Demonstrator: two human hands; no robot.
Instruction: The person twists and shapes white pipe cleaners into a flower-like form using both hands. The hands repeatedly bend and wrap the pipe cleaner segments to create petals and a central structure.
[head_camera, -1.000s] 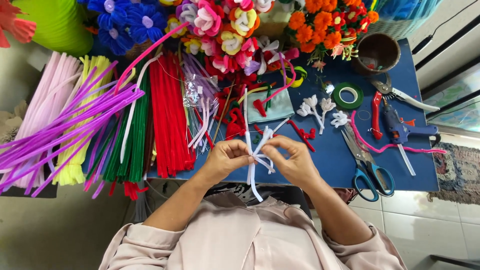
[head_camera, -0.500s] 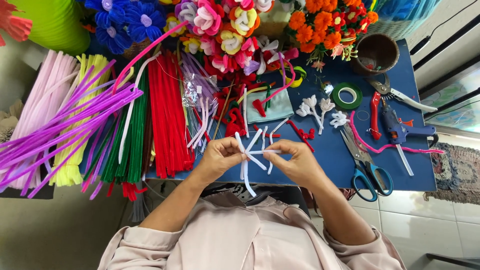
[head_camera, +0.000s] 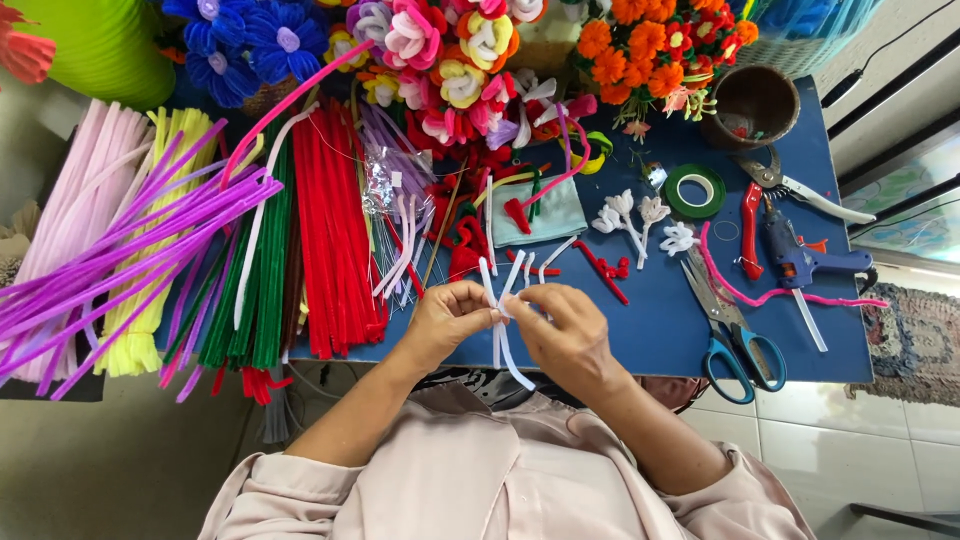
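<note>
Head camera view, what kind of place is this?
Probably a home craft table for making pipe-cleaner flowers: bundled pipe cleaners, finished flowers and a glue gun lie on the blue table.

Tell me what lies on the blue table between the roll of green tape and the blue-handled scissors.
In the head view, between the green tape roll and the scissors lie a small white pipe-cleaner flower and a pink pipe cleaner curving across the blue table.

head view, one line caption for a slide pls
Both hands, left hand and right hand, pinch white pipe cleaners over a blue table.
</note>
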